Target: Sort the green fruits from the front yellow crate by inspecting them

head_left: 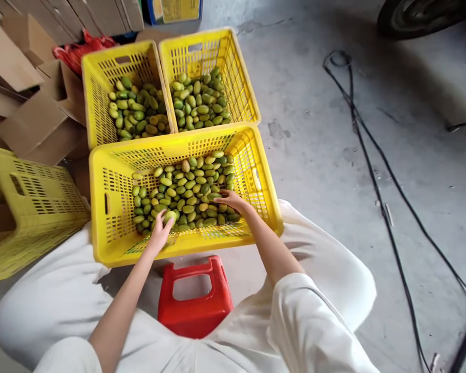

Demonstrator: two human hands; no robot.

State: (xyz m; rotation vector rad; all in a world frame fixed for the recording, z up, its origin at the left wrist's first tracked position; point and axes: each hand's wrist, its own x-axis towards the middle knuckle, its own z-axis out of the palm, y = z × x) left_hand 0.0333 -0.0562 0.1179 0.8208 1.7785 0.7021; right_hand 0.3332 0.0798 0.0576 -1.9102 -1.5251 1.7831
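In front of me, a yellow plastic crate (182,247) holds many small oval fruits, green to yellowish. My left hand (160,234) is at the crate's near left side, its fingers and thumb closed around a pale green oval fruit (170,216). Over the right part of the pile, my right hand (233,200) has its fingertips on a darker green oval fruit (213,197) and appears to grip it; its palm side is hidden.
Behind stand a left yellow crate (86,98) and a right yellow crate (245,77), both with similar fruit. Another yellow crate (42,194) and cardboard boxes (34,124) are at left. A red stool (194,316) sits between my legs. A black cable (388,228) crosses the floor near a wheel (396,20).
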